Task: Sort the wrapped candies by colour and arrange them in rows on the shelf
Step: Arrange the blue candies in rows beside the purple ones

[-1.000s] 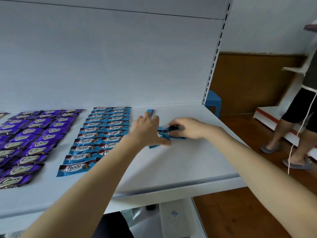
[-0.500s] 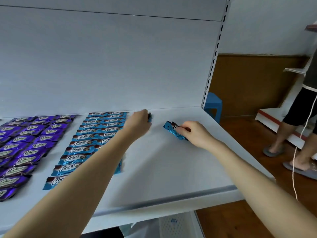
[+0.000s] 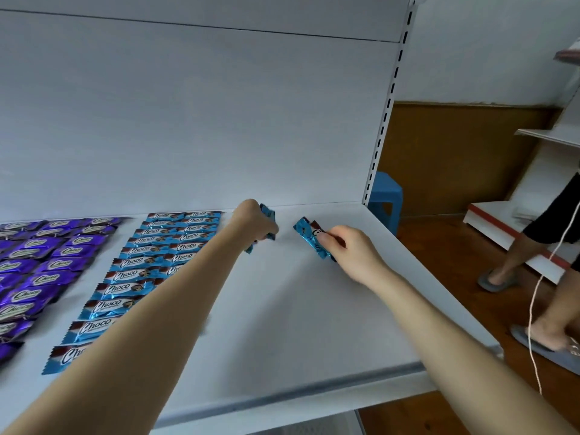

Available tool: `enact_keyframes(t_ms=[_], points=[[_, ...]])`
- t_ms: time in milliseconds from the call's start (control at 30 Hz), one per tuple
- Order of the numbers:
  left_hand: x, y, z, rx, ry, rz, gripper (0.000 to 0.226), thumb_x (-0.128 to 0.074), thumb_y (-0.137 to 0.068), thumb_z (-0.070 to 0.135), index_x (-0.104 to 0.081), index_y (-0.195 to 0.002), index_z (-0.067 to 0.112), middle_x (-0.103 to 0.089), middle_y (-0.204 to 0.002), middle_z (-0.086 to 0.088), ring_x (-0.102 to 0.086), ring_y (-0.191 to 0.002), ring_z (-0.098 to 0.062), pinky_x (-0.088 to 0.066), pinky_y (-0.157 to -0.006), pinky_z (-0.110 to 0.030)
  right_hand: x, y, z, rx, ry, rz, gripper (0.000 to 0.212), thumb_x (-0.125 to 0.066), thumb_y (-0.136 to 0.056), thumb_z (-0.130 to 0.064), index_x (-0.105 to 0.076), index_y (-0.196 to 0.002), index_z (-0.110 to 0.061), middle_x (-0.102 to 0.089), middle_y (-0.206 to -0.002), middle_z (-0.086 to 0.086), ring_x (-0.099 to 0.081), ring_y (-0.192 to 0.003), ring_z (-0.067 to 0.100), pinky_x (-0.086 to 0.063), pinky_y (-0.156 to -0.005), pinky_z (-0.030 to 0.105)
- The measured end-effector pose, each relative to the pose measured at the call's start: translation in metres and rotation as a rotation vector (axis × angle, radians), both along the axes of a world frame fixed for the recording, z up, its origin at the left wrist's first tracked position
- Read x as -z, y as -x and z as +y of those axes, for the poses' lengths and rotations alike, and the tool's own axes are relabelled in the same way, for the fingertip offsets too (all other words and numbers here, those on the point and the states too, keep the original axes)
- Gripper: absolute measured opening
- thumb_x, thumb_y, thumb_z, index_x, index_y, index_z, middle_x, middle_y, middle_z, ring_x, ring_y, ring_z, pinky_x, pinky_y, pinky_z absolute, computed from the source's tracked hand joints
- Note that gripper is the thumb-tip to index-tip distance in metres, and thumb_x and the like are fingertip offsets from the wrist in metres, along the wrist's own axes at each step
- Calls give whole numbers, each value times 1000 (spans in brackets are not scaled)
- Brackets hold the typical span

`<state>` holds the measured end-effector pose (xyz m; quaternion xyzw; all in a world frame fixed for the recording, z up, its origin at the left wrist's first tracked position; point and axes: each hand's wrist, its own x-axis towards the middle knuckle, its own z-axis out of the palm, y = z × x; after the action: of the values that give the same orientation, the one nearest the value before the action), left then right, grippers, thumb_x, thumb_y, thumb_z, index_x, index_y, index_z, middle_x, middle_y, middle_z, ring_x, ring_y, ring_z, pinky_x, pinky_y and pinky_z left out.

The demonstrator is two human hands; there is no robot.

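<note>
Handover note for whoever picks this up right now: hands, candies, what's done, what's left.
Hands: the left hand grips blue candies, count unclear, at the back of the shelf, just right of the blue rows. The right hand pinches a second blue bunch low over the shelf; contact unclear.
Done: purple rows on the left, with two blue columns beside them.
Left: lay the held candies out as a further blue column, probably to the right of the blue rows.
</note>
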<state>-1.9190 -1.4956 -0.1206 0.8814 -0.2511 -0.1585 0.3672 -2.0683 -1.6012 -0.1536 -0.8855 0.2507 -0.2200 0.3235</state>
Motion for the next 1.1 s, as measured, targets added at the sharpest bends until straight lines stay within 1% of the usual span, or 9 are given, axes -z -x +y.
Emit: enact_keyframes(t_ms=[67, 133, 267, 367, 567, 700, 833, 967, 1100], points=[[-14, 19, 17, 5, 319, 302, 19, -69, -81, 8, -52, -73, 4, -52, -62, -9, -42, -49, -15, -36, -40, -19, -6, 4, 6, -10, -97, -94, 31, -49, -94, -26, -61, -93, 2, -57, -78, 14, -46, -68, 17, -33, -59, 27], [-22, 39, 37, 50, 502, 419, 13, -68, -83, 11, -57, -78, 6, -57, -69, -8, -45, -52, -13, -39, -42, -18, -14, 8, 16, -51, -227, -155, 28, -50, -94, -25, -63, -95, -1, -60, -84, 18, -49, -71, 16, -39, -62, 27], [-23, 55, 66, 90, 605, 406, 12, -69, -83, 17, -59, -82, 10, -61, -68, -1, -50, -55, -9, -40, -48, -19, -30, 8, 46, -240, -374, -125, 21, -53, -92, -21, -64, -94, -4, -60, -83, 8, -51, -69, 10, -44, -57, 15], [-22, 52, 82, 29, 633, 300, 14, -71, -81, 13, -59, -83, 6, -56, -62, -2, -46, -51, -11, -38, -42, -17, -40, 4, 65, -325, -506, -143, 15, -51, -93, -17, -62, -94, -6, -64, -80, 5, -60, -63, 10, -48, -55, 18], [-20, 30, 120, -113, 755, 302, 11, -71, -80, 9, -60, -83, 7, -64, -71, -6, -55, -58, -15, -48, -57, -27, -47, -21, 83, -289, -543, -202, 16, -46, -96, -14, -59, -86, -12, -62, -71, 4, -55, -47, 9, -43, -46, 18], [-21, 13, 144, -218, 870, 350, 9, -68, -81, 5, -60, -81, 6, -62, -69, -5, -54, -43, -4, -46, -44, -18, -47, -43, 83, -340, -658, -174, 19, -41, -96, -4, -58, -94, -12, -60, -80, 6, -59, -55, 6, -47, -51, 17], [-21, -4, 161, -269, 918, 333, 7, -68, -83, 8, -61, -81, 7, -64, -68, -5, -56, -46, -3, -47, -47, -17, -41, -72, 77, -338, -549, -102, 15, -45, -94, -3, -57, -96, -12, -64, -84, 4, -66, -65, 5, -52, -61, 16], [-26, -16, 165, -296, 984, 371, 7, -66, -84, 8, -60, -82, 6, -63, -69, -6, -57, -44, -3, -44, -42, -15, -30, -104, 58, -220, -479, -72, 13, -49, -93, -4, -55, -104, -6, -63, -78, 4, -63, -55, 3, -48, -50, 14], [-26, -23, 164, -295, 1024, 391, 8, -66, -84, 7, -59, -84, 5, -61, -72, -8, -57, -46, -3, -45, -43, -15, -15, -140, 38, -121, -233, 83, 16, -50, -91, -6, -56, -106, -5, -59, -69, 0, -54, -51, 4, -39, -45, 13]])
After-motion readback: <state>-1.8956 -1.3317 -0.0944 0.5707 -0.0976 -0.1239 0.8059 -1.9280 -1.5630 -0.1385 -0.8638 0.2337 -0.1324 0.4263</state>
